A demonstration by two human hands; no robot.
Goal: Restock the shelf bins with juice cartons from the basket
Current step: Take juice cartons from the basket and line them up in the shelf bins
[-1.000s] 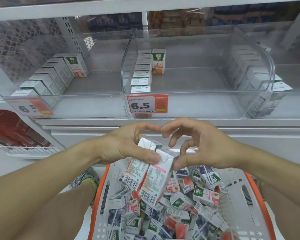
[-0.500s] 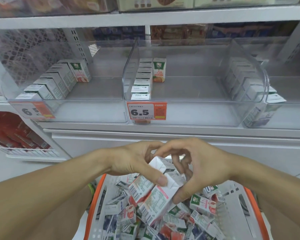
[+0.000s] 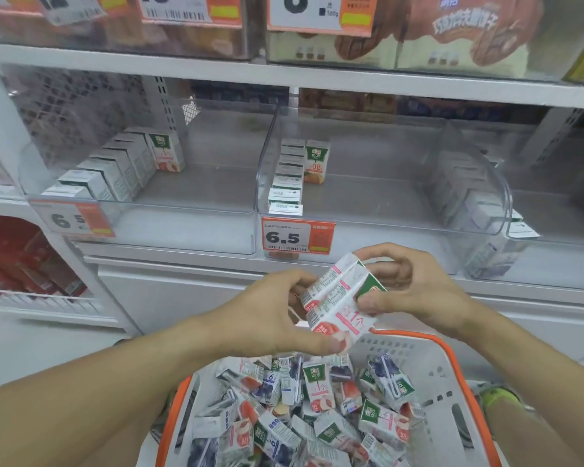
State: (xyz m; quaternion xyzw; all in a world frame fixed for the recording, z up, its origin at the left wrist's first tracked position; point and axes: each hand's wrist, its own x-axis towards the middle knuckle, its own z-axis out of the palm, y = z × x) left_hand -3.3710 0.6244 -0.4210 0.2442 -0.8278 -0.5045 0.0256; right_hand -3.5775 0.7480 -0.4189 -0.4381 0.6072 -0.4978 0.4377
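A person's left hand (image 3: pixel 270 318) and right hand (image 3: pixel 408 291) hold 2 juice cartons (image 3: pixel 341 298) pressed side by side at the centre of the frame, above the far rim of the orange-edged basket (image 3: pixel 449 352) that fills the lower middle. The left grip has its thumb curled under the cartons' lower, peach-printed ends; the right grip wraps fingers over their upper, green-topped ends, so both grips are closed on the pair. The cartons' long axes tilt from lower left to upper right, pointing roughly toward the shelf. Just above the hands, behind the 6.5 price tag (image 3: pixel 297 235), stands the middle clear bin (image 3: pixel 385 227), holding a single row of cartons (image 3: pixel 285 183) along its left wall; the left bin (image 3: pixel 182 227), at centre left of the frame, holds a similar row (image 3: pixel 115 170) that also shows a peach print. The pair looks nearer the middle bin, though its print may belong in the left one. Many more cartons lie jumbled in the basket, so restocking appears far from finished.
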